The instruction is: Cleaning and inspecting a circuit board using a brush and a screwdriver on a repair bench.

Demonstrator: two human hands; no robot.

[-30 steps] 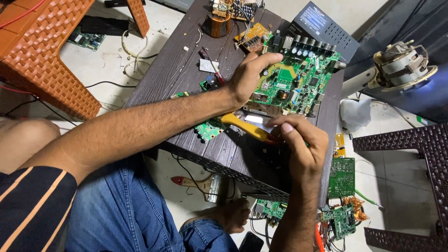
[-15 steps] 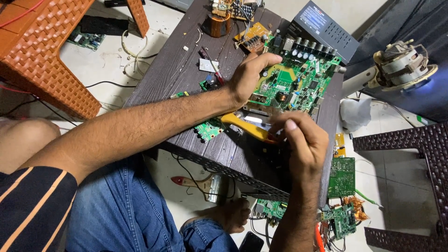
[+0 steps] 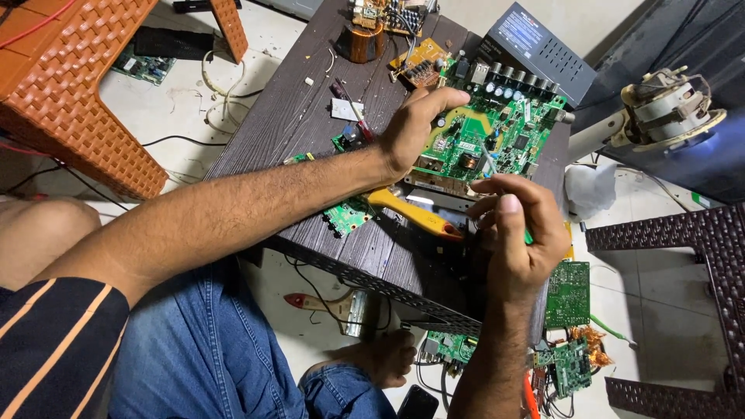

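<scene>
Head: left hand (image 3: 411,132) grips board edge (image 3: 497,136).

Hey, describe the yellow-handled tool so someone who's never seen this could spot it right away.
Find the dark table. Near its front edge, between the two hands, below the big green board, lies the tool. It is the only bright yellow thing on the table.
</scene>
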